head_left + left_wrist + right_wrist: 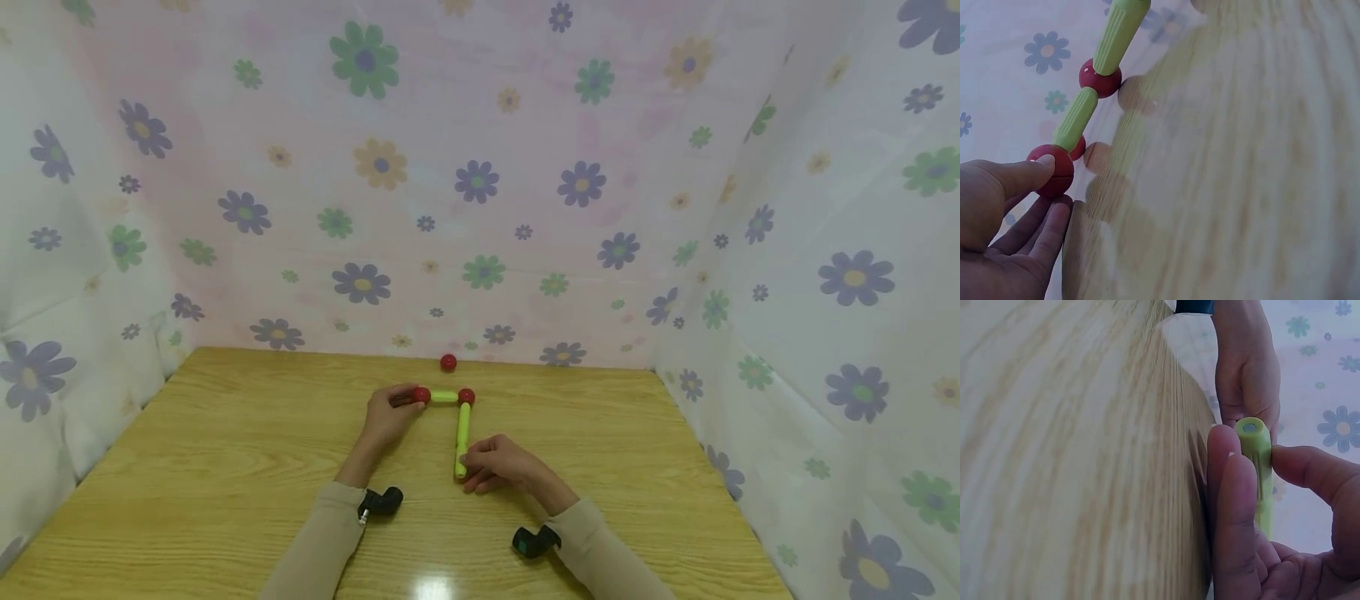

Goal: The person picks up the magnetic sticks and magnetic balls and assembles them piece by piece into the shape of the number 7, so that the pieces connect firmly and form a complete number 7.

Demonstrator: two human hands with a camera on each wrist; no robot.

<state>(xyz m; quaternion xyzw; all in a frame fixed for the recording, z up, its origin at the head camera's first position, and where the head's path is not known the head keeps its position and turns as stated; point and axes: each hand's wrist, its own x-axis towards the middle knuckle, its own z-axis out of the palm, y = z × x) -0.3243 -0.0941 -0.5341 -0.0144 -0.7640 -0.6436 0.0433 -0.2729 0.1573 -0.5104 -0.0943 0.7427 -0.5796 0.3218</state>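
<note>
My left hand [387, 418] pinches a red ball [1054, 178] between its thumb, on the near side, and its fingers. From that ball a short yellow-green rod [444, 397] runs right to a second red ball [467, 397]. A longer yellow-green length [463, 425], with a seam partway along, extends from the second ball toward me. My right hand [510, 463] holds its near end between thumb and fingers. In the right wrist view, that rod end [1250, 428] shows a small grey metallic disc.
Farther back, a loose red ball [447, 362] lies near the rear edge of the wooden table [262, 450]. Flower-printed cloth [420, 225] stands behind and at both sides. Black wrist cameras [384, 502] sit at both sleeve cuffs.
</note>
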